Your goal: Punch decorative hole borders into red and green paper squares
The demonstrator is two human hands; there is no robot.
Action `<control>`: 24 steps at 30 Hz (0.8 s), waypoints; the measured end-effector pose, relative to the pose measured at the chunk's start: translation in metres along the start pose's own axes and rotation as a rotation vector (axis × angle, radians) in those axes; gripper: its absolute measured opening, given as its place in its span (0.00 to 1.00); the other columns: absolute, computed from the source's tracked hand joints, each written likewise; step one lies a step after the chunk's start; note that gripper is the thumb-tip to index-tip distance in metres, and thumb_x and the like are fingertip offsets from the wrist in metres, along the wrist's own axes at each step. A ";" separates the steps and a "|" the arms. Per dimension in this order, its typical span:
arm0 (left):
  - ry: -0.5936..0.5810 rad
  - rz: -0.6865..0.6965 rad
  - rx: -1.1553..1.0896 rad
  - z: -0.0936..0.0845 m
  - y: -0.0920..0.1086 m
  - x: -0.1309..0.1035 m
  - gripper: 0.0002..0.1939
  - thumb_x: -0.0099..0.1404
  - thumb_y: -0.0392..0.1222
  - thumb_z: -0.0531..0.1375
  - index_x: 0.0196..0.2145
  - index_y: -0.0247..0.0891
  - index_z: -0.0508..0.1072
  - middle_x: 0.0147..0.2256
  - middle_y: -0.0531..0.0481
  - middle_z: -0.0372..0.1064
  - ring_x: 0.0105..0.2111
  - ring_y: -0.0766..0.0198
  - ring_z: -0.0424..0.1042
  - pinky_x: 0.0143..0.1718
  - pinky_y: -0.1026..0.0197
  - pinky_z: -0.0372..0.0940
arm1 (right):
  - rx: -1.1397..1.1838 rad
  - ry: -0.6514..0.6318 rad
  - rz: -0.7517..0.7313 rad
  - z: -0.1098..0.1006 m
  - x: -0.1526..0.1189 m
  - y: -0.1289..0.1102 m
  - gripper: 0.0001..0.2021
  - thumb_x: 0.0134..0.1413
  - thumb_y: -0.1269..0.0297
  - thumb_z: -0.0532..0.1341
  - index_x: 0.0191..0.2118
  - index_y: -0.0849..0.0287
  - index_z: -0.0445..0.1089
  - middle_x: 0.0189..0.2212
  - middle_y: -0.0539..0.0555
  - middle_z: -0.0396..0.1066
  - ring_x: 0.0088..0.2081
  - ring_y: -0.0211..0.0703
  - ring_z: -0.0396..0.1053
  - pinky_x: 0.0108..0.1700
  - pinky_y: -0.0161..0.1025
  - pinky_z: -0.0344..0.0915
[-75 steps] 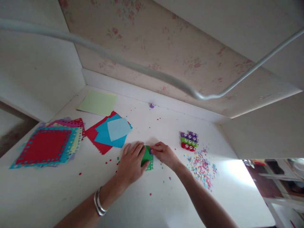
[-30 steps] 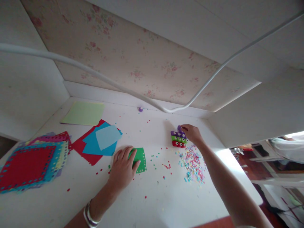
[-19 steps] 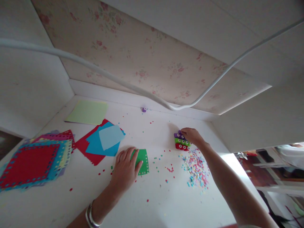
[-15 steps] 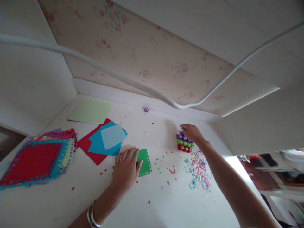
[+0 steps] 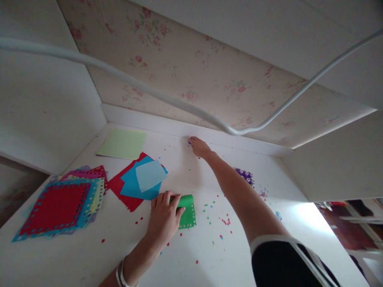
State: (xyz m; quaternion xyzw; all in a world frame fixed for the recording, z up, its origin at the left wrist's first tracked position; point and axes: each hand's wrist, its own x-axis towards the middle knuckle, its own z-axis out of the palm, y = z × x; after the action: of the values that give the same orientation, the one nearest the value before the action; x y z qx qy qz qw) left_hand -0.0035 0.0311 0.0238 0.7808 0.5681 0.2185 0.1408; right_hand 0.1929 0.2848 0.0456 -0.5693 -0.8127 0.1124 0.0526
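At the back of the white table, my right hand (image 5: pixel 200 146) is closed round a small purple craft punch (image 5: pixel 190 142), which shows only at the fingertips. My left hand (image 5: pixel 165 211) holds a green paper square (image 5: pixel 187 213) by its left side, fingers curled over it and thumb across the top. The square has punched holes along its edge and bends up slightly at the far side. Partly behind my right forearm stands a group of punches (image 5: pixel 244 175) with eye-like white tops; only purple ones show.
On the left lies a stack of hole-edged coloured sheets (image 5: pixel 60 207). Blue paper (image 5: pixel 131 183), red paper (image 5: pixel 131 203) and a pale blue piece (image 5: pixel 148 175) overlap near the middle. Pale green paper (image 5: pixel 122 143) lies behind. Confetti (image 5: pixel 226 220) is scattered about. A white cable (image 5: pixel 179 103) crosses in front.
My right hand has moved left from the group of punches to the lone purple punch at the back and closed on it. My left hand has curled more over the green paper.
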 end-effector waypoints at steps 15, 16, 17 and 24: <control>-0.090 -0.286 -0.684 -0.002 -0.006 0.010 0.22 0.62 0.47 0.61 0.53 0.42 0.66 0.51 0.46 0.72 0.51 0.53 0.72 0.52 0.53 0.66 | 0.486 0.139 0.145 0.021 -0.161 -0.007 0.14 0.64 0.66 0.56 0.54 0.54 0.64 0.49 0.55 0.74 0.44 0.41 0.76 0.46 0.38 0.71; -0.084 -0.286 -0.705 -0.003 -0.005 0.011 0.21 0.63 0.48 0.61 0.52 0.42 0.67 0.52 0.46 0.71 0.53 0.53 0.70 0.53 0.53 0.65 | 0.664 0.166 0.167 0.025 -0.178 -0.013 0.13 0.63 0.65 0.58 0.52 0.54 0.65 0.48 0.55 0.75 0.44 0.42 0.76 0.46 0.39 0.71; -0.087 -0.290 -0.721 -0.004 -0.005 0.011 0.20 0.63 0.48 0.61 0.51 0.42 0.68 0.52 0.46 0.71 0.53 0.54 0.70 0.54 0.53 0.65 | 0.804 0.163 0.186 0.029 -0.193 -0.020 0.13 0.62 0.62 0.59 0.52 0.54 0.66 0.47 0.55 0.75 0.44 0.44 0.76 0.45 0.40 0.72; -0.134 -0.277 -0.740 -0.001 -0.002 0.009 0.21 0.63 0.49 0.61 0.52 0.42 0.66 0.52 0.47 0.71 0.52 0.55 0.71 0.55 0.53 0.64 | 0.999 0.178 0.212 0.033 -0.246 -0.051 0.14 0.58 0.60 0.63 0.49 0.54 0.72 0.47 0.56 0.75 0.45 0.46 0.75 0.47 0.44 0.73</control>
State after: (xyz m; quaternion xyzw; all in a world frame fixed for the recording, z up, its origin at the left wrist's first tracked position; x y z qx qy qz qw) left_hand -0.0029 0.0403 0.0254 0.6060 0.5406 0.3360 0.4771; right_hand 0.2243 0.0336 0.0366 -0.5612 -0.5904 0.4422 0.3753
